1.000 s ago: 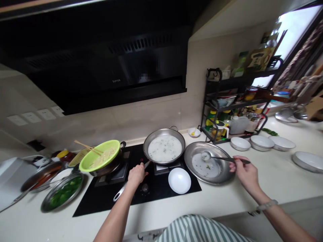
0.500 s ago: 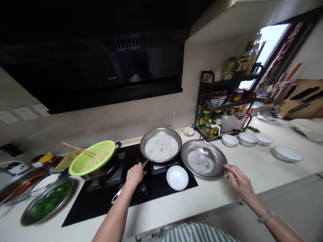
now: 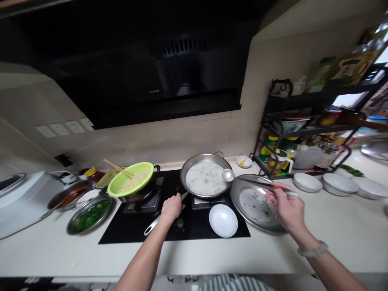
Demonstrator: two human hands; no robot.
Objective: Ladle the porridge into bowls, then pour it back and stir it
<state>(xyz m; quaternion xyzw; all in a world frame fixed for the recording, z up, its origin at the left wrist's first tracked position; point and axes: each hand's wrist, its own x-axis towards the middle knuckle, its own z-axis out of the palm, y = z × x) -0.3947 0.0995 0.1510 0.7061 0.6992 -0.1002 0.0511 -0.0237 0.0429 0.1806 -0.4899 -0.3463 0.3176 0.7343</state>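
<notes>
My left hand point(image 3: 172, 208) is closed around the long handle of a steel frying pan point(image 3: 183, 176) on the cooktop. White soupy liquid point(image 3: 203, 178) with green bits lies in that pan. In my right hand point(image 3: 286, 208) is a ladle point(image 3: 228, 175), held by its dark handle. Its bowl hangs at the pan's right rim; whether it touches cannot be told. Under my right hand a wide steel basin point(image 3: 238, 190) holds a shallow pale liquid with green bits. A white bowl point(image 3: 223, 220) sits on the cooktop in front of the pan.
On the left burner, a green strainer point(image 3: 112, 189) of noodles with chopsticks rests on a pot. Further left is a dish of green vegetables point(image 3: 72, 226). A black rack point(image 3: 277, 151) of bottles and jars stands at right, with white bowls point(image 3: 307, 182) before it.
My right hand has moved from the basin's right rim to above the basin, and the ladle now reaches the frying pan. My left hand stays on the pan handle. The view has shifted left.
</notes>
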